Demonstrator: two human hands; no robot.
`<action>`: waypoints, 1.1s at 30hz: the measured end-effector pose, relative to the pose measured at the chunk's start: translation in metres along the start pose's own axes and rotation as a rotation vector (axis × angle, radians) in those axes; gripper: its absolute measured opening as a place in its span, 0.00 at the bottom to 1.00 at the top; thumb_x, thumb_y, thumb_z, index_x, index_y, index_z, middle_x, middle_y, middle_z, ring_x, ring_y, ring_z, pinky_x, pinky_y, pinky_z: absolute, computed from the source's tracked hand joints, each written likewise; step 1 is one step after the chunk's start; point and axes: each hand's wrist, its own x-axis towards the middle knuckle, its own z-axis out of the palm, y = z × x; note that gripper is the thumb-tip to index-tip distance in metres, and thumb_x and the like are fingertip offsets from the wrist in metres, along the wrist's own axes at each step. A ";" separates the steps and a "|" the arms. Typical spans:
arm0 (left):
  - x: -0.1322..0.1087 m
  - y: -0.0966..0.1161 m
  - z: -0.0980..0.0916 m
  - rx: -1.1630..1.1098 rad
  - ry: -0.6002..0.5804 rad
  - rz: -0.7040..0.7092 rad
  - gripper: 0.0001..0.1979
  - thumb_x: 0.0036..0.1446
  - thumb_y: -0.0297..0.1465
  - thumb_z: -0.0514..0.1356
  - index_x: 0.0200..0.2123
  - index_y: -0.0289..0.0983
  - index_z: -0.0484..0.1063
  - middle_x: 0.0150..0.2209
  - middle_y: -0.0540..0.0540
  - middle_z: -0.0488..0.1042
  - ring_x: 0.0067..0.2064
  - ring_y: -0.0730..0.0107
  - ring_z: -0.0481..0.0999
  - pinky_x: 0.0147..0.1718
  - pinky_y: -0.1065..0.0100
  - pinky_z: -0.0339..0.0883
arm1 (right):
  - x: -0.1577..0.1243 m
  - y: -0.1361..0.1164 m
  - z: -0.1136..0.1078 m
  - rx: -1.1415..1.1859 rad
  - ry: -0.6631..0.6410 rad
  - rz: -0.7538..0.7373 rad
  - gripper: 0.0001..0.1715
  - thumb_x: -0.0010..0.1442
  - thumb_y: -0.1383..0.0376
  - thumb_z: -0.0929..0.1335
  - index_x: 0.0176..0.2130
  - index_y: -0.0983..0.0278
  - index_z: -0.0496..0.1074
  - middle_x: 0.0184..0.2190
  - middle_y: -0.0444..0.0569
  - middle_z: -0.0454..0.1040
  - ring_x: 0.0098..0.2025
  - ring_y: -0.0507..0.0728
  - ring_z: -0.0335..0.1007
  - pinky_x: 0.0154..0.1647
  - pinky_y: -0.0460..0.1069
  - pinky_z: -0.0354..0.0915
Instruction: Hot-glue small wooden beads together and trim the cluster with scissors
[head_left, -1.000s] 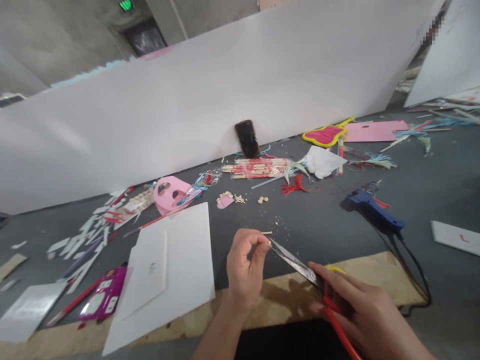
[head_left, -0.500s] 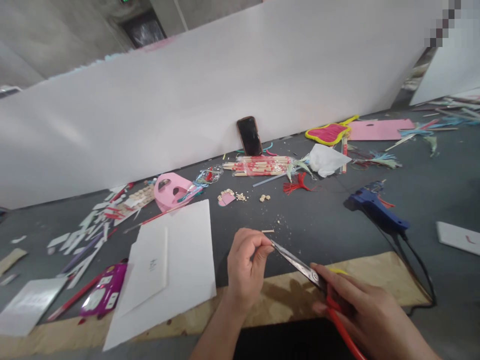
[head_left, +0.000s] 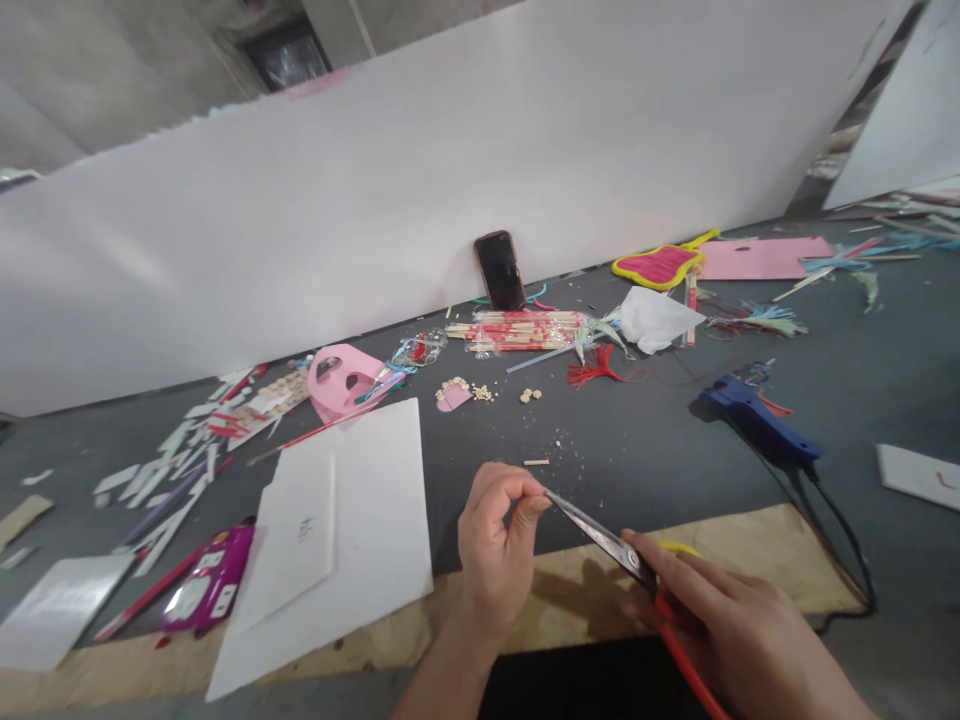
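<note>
My left hand (head_left: 496, 545) is pinched shut at the fingertips on something too small to make out, right at the tip of the scissors (head_left: 600, 538). My right hand (head_left: 739, 630) is closed round the red handles of the scissors, whose metal blades point up and left towards the left fingers. A short stick piece (head_left: 535, 462) and pale crumbs lie on the dark table just beyond the fingers. Both hands hover over a brown board (head_left: 750, 545) at the near edge.
White paper sheets (head_left: 352, 520) lie left of my hands. A blue glue gun (head_left: 757, 420) with a black cord lies to the right. Behind are a propped phone (head_left: 499, 270), packed sticks (head_left: 517, 332), a pink mask shape (head_left: 341, 385), a red tassel (head_left: 592, 372) and scattered scraps.
The left hand's pinch and the scissor tip have dropped slightly towards me and stayed together. The rest of the table looks the same.
</note>
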 end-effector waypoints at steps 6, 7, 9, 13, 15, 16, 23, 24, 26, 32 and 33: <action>-0.005 -0.002 0.003 -0.044 -0.005 -0.150 0.09 0.60 0.34 0.57 0.28 0.38 0.69 0.30 0.49 0.69 0.33 0.70 0.70 0.35 0.70 0.64 | 0.002 -0.007 0.000 0.081 0.006 0.049 0.22 0.62 0.67 0.61 0.56 0.59 0.66 0.36 0.47 0.80 0.30 0.54 0.79 0.28 0.44 0.72; -0.006 -0.001 0.004 -0.050 -0.011 -0.170 0.09 0.60 0.34 0.57 0.28 0.38 0.69 0.30 0.49 0.70 0.33 0.70 0.70 0.35 0.70 0.64 | 0.004 -0.008 -0.001 0.116 0.014 0.085 0.21 0.62 0.66 0.62 0.54 0.58 0.68 0.35 0.46 0.81 0.30 0.54 0.79 0.28 0.44 0.72; -0.006 0.001 0.005 -0.089 -0.011 -0.200 0.09 0.60 0.35 0.57 0.29 0.37 0.69 0.30 0.48 0.71 0.34 0.69 0.71 0.35 0.69 0.65 | 0.008 -0.010 -0.004 0.204 0.023 0.185 0.19 0.60 0.61 0.65 0.51 0.57 0.70 0.33 0.43 0.81 0.29 0.54 0.79 0.28 0.42 0.72; -0.004 0.005 0.004 -0.256 -0.024 -0.302 0.08 0.59 0.36 0.58 0.32 0.37 0.71 0.36 0.44 0.77 0.40 0.66 0.75 0.40 0.67 0.67 | 0.014 -0.007 -0.013 0.286 0.036 0.324 0.20 0.59 0.54 0.66 0.49 0.56 0.71 0.31 0.43 0.81 0.29 0.56 0.79 0.27 0.42 0.72; -0.003 0.007 0.003 -0.323 -0.046 -0.390 0.08 0.57 0.35 0.60 0.32 0.37 0.72 0.38 0.43 0.78 0.41 0.65 0.76 0.40 0.67 0.68 | 0.014 -0.002 -0.016 0.257 0.074 0.351 0.20 0.59 0.53 0.66 0.49 0.56 0.71 0.33 0.45 0.81 0.32 0.57 0.79 0.28 0.43 0.72; -0.002 0.007 0.002 -0.351 -0.046 -0.428 0.07 0.57 0.35 0.60 0.32 0.37 0.73 0.37 0.43 0.79 0.40 0.66 0.76 0.39 0.67 0.69 | 0.013 0.000 -0.016 0.239 0.095 0.364 0.21 0.59 0.51 0.66 0.49 0.57 0.71 0.34 0.46 0.81 0.32 0.58 0.79 0.29 0.44 0.72; 0.003 0.002 0.001 -0.415 -0.006 -0.502 0.04 0.52 0.31 0.64 0.30 0.37 0.72 0.30 0.48 0.78 0.35 0.71 0.77 0.38 0.70 0.69 | 0.004 0.007 -0.017 0.164 0.126 0.397 0.24 0.61 0.47 0.62 0.50 0.57 0.70 0.33 0.48 0.81 0.32 0.59 0.79 0.31 0.47 0.72; 0.003 0.002 0.002 -0.387 -0.019 -0.503 0.04 0.52 0.30 0.64 0.30 0.37 0.73 0.30 0.48 0.78 0.35 0.71 0.76 0.38 0.71 0.69 | 0.004 0.008 -0.017 0.162 0.127 0.397 0.24 0.62 0.48 0.61 0.50 0.57 0.70 0.33 0.48 0.81 0.32 0.59 0.79 0.29 0.47 0.72; 0.002 0.001 0.002 -0.324 -0.045 -0.494 0.03 0.52 0.30 0.63 0.30 0.36 0.73 0.31 0.48 0.78 0.34 0.71 0.76 0.37 0.71 0.68 | 0.004 0.008 -0.018 0.158 0.125 0.399 0.24 0.62 0.48 0.61 0.50 0.57 0.70 0.32 0.48 0.81 0.31 0.59 0.79 0.28 0.47 0.71; 0.001 0.003 0.004 -0.265 -0.091 -0.460 0.05 0.54 0.33 0.63 0.32 0.37 0.76 0.33 0.46 0.78 0.38 0.68 0.75 0.40 0.69 0.68 | 0.002 0.011 -0.018 0.159 0.107 0.378 0.24 0.63 0.49 0.61 0.51 0.58 0.69 0.35 0.49 0.80 0.33 0.58 0.79 0.32 0.46 0.72; 0.001 0.003 0.004 -0.272 -0.087 -0.462 0.06 0.54 0.33 0.63 0.32 0.37 0.77 0.34 0.46 0.78 0.38 0.68 0.75 0.41 0.69 0.68 | 0.001 0.011 -0.018 0.162 0.099 0.367 0.23 0.63 0.49 0.61 0.51 0.58 0.69 0.35 0.49 0.80 0.34 0.58 0.78 0.31 0.46 0.72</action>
